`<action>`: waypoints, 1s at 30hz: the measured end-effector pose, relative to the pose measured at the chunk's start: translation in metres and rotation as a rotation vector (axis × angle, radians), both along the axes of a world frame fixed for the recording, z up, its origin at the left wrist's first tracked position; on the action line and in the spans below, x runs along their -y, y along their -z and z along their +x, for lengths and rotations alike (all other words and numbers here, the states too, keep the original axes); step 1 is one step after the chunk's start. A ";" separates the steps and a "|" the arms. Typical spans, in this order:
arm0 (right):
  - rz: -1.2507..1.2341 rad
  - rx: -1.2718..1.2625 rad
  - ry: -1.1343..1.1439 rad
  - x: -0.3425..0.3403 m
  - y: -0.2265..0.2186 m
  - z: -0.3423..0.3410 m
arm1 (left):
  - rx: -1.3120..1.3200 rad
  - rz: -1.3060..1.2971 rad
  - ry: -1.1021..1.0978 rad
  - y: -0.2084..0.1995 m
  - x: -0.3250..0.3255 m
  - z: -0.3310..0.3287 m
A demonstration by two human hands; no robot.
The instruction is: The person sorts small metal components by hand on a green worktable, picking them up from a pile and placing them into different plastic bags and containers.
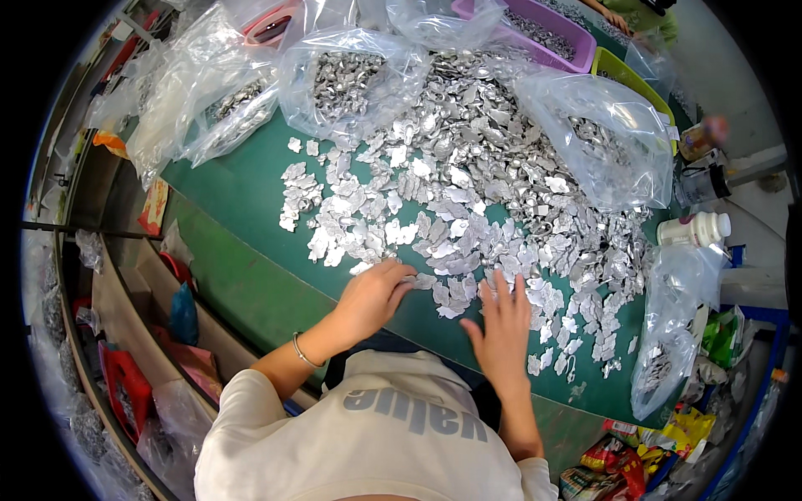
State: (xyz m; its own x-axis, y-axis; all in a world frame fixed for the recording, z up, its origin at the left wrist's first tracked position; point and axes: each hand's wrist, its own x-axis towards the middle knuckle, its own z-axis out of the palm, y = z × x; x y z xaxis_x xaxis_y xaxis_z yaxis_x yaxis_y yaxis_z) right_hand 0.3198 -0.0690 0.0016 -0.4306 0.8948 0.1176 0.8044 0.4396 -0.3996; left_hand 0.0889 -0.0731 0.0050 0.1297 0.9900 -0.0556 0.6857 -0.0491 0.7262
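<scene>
Small flat silver metal pieces [451,242] with wavy outlines spread over the green table [225,196], heaped thickly toward the back. At the near edge of the spread, my left hand [373,296] is closed, thumb and fingers curled together. One flat piece lies right at its fingertips; whether anything is pinched inside is hidden. My right hand [504,330] is open, fingers stretched forward and thumb apart, with its fingertips touching the pieces at the front of the spread.
Clear plastic bags [355,83] of metal pieces ring the heap, another bag [618,138] lying at its right. Purple [555,33] and yellow-green [635,79] bins stand behind. A white bottle [693,229] is at the right edge. Shelving [138,309] runs along the left. Another person's hand [616,21] shows far back.
</scene>
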 end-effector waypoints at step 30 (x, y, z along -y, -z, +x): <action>0.181 -0.048 0.144 -0.066 0.015 0.007 | -0.351 0.398 0.453 0.034 -0.081 0.051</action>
State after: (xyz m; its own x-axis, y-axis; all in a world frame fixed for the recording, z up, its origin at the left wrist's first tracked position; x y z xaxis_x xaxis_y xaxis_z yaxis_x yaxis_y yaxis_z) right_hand 0.3264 -0.0030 -0.0131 -0.2897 0.9091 0.2992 0.8459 0.3894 -0.3644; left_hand 0.1396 0.0076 -0.0285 0.5754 0.7963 0.1864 0.7255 -0.6022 0.3331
